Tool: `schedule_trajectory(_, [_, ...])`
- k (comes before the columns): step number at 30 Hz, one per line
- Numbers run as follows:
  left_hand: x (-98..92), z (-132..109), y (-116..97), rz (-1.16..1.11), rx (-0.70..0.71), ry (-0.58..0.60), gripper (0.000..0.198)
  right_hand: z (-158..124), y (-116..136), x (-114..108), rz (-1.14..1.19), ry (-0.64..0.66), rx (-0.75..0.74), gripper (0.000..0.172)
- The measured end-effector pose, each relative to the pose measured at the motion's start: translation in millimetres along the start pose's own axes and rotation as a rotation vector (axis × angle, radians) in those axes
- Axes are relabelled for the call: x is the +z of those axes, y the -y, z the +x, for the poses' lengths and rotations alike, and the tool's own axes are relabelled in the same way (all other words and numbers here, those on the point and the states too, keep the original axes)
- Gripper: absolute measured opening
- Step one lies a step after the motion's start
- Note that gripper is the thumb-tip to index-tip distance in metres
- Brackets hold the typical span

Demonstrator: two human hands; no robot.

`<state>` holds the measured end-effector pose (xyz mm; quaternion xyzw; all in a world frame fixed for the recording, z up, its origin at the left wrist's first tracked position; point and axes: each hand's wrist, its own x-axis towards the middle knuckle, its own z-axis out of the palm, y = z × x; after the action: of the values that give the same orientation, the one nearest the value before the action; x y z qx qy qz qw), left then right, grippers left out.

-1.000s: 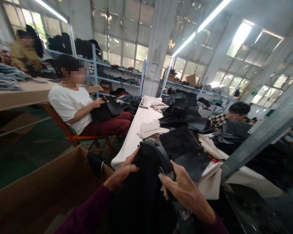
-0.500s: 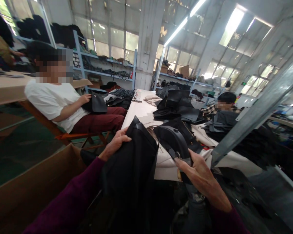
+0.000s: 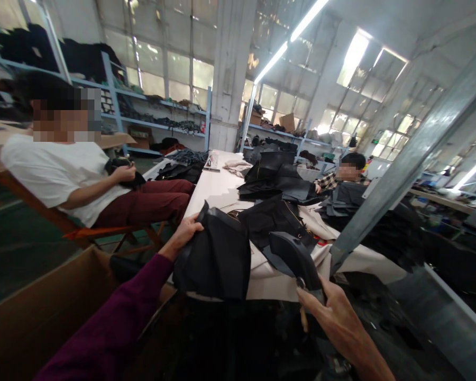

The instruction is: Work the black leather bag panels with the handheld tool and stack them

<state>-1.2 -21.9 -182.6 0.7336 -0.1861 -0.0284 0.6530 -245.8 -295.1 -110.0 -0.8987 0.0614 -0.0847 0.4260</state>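
Note:
My left hand [image 3: 187,233] pinches the upper left edge of a black leather-like bag panel [image 3: 218,259], which hangs down over the near edge of the table. In my right hand [image 3: 329,312] is a curved black strap [image 3: 295,248], with a small metal ring by my thumb. Its far end arches over the table, and its lower part is hidden by my hand and in shadow. Between the two, a black bag piece [image 3: 272,219] with a zip and a gold-coloured ring lies on the pale table [image 3: 216,185].
Stacked black panels [image 3: 280,177] lie further along the table. A cardboard box [image 3: 43,301] stands low at my left. A metal post [image 3: 396,153] slants up at the right. One co-worker sits on a wooden chair [image 3: 35,203] at left; another person is behind grey stacks [image 3: 343,198].
The view has turned slightly right. The held panel has moved away from my body and lower, and my right hand has lowered with the strap. The seated co-worker's hands have changed position.

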Motion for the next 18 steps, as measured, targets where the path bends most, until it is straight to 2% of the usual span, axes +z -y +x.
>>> schedule_trajectory(3, [2.9,-6,37,0.523,-0.063,0.0,0.03,3,-7,9,0.04,0.051,0.018,0.017])
schedule_trajectory(5, [10.6,-10,47,0.654,-0.062,-0.013,0.029,4,-11,13,0.073,0.075,0.032,0.017])
schedule_trajectory(8, [31.2,-11,42,0.857,-0.004,-0.16,0.043,4,-16,17,0.102,0.08,0.067,0.016])
schedule_trajectory(10, [48.7,-5,35,1.059,0.122,-0.24,0.052,4,-20,18,0.1,0.073,0.095,0.015])
schedule_trajectory(11, [57.8,0,33,1.145,0.196,-0.236,0.054,4,-23,18,0.096,0.066,0.101,0.015])
schedule_trajectory(13, [75.2,11,33,1.232,0.284,-0.154,0.054,4,-28,18,0.08,0.038,0.105,0.015])
schedule_trajectory(15, [90.7,21,39,1.246,0.271,-0.096,0.048,5,-33,20,0.055,0.023,0.113,0.012])
schedule_trajectory(18, [109.4,29,53,1.247,0.236,-0.134,0.039,10,-38,27,0.027,0.025,0.123,0.011])
